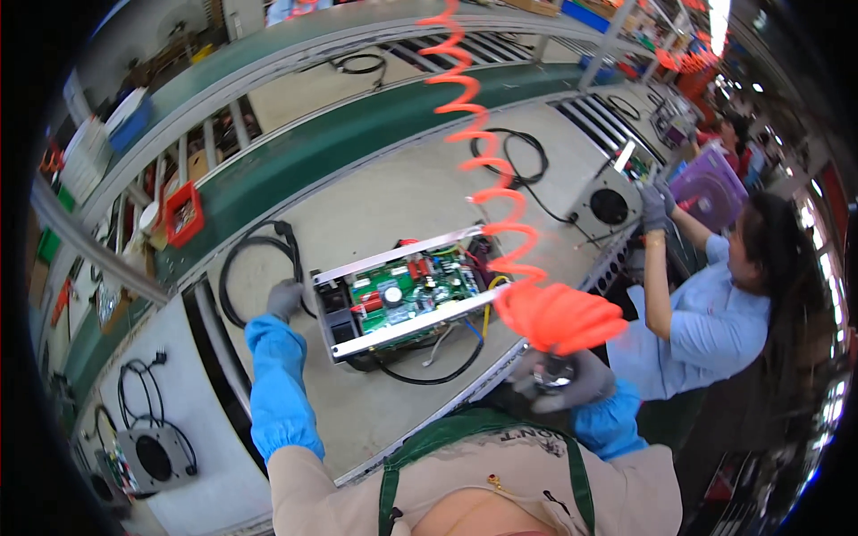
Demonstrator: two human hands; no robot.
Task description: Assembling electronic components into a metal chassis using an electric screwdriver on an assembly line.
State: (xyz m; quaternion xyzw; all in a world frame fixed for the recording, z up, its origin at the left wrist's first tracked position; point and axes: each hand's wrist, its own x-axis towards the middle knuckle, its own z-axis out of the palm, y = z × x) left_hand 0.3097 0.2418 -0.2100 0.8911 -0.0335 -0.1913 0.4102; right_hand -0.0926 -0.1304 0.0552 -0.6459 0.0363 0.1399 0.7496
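Note:
An opened electronic unit [407,295] lies on the worktable in front of me, its green circuit board showing between two silver side rails. My left hand [285,300], in a grey glove, is just off the unit's left end, beside a black power cable [234,259] coiled on the table. Its fingers are too small and turned away to read. Low on the right, my gloved right hand [576,380] is closed round a shiny metal-ended air tool [556,371]. Bunched just above the tool is an orange coiled hose [559,317]. Part of the tool is hidden by the hand.
A green conveyor strip [340,134] runs behind the table. Beyond the left end stands a red bin [184,214] of small parts. At right a co-worker [706,313] in light blue handles another unit with a fan [609,205]. Another fan unit [154,456] sits lower left.

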